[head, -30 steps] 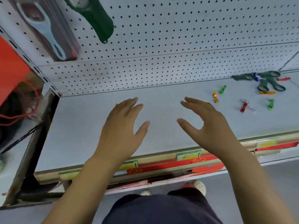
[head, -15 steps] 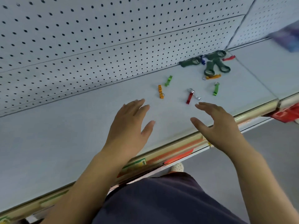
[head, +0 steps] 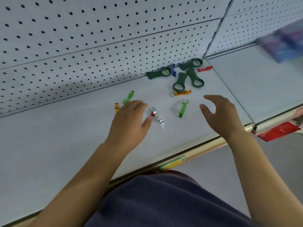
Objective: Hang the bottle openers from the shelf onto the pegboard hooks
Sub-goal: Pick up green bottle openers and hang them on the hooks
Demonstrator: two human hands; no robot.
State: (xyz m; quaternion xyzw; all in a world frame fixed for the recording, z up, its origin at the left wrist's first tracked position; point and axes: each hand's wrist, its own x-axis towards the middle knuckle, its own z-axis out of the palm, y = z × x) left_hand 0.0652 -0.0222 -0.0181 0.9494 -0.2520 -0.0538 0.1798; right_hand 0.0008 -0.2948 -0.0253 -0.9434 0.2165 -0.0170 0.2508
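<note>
Step in hand: first pick-up off the shelf [head: 65, 136], nothing hung yet. Left hand [head: 129, 118] is low over mid-shelf, fingers loosely spread, holding nothing. Its thumb tip is at the red opener [head: 153, 114]; can't tell if it touches. Silver opener [head: 160, 120] lies against the red one, rings together. Right hand [head: 219, 115] is nearer the front edge, fingers apart and a bit curled, empty, just right of a green opener [head: 183, 109]. Second green opener [head: 128, 97] and an orange opener [head: 116, 107] are partly hidden behind the left fingers. Dark green openers [head: 179, 82] are piled at the back right corner with small coloured openers [head: 182, 92], by the pegboard [head: 82, 46]. No hooks in view.

To do it well: pinch the red one by its body with thumb and forefinger. Lift straight up and check the silver one isn't linked to it. These are thin flat metal on a smooth shelf and will likely slide, so tip an edge up first. Keep the ring free, since that is probably what goes over the hook.
</note>
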